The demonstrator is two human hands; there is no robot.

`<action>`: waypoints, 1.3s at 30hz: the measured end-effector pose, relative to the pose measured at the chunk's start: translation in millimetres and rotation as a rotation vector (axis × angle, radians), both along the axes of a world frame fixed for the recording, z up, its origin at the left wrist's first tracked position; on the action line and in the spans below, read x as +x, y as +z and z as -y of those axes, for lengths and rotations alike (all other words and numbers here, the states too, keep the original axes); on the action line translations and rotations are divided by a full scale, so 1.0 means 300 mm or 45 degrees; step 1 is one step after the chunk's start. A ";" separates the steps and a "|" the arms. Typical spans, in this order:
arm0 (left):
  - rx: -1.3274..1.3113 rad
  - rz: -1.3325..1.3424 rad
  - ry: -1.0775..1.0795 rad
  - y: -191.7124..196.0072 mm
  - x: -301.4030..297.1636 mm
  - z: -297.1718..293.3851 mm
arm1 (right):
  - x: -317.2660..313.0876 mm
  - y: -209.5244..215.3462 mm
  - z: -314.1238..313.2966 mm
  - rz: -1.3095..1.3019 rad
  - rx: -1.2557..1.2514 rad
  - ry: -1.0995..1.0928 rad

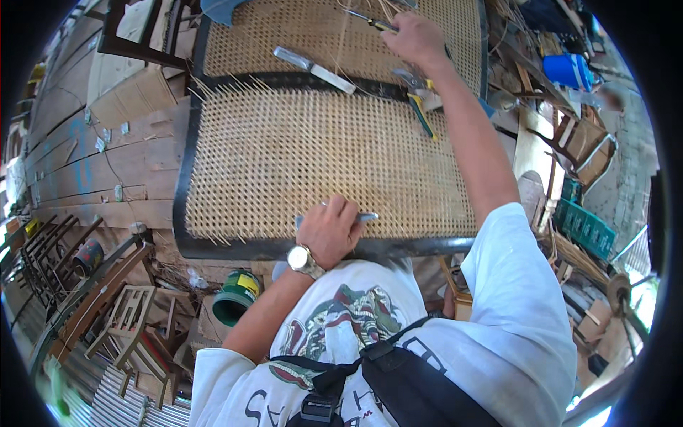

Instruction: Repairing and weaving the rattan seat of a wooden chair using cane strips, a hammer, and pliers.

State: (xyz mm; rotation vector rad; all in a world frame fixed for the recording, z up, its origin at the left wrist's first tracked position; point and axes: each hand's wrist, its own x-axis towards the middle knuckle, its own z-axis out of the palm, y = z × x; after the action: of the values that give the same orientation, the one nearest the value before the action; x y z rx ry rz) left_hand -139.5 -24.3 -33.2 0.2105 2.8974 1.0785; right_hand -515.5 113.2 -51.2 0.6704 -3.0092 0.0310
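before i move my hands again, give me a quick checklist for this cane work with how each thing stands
1. Left hand gripping its metal tool: ok, fingers curled over it.
2. Right hand gripping the yellow-and-black-handled tool: ok.
3. Pliers off the lower woven panel: not ok, their handles lie over it.
4. Dark middle rail clear: not ok, a pale-handled slim tool lies across it.
5. Cane ends flush at lower left: not ok, some stick out.
6. Weave tightness: cannot tell.
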 end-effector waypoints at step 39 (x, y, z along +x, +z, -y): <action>-0.079 0.735 -0.211 0.050 -0.135 -0.379 | 1.046 0.091 -0.609 1.494 -2.895 -0.503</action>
State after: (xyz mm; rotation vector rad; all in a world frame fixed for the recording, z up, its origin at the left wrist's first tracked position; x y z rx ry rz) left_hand -180.0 89.3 -18.3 0.1090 2.3471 0.8457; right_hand -201.8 296.1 -24.0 -0.4197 -1.1225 3.4056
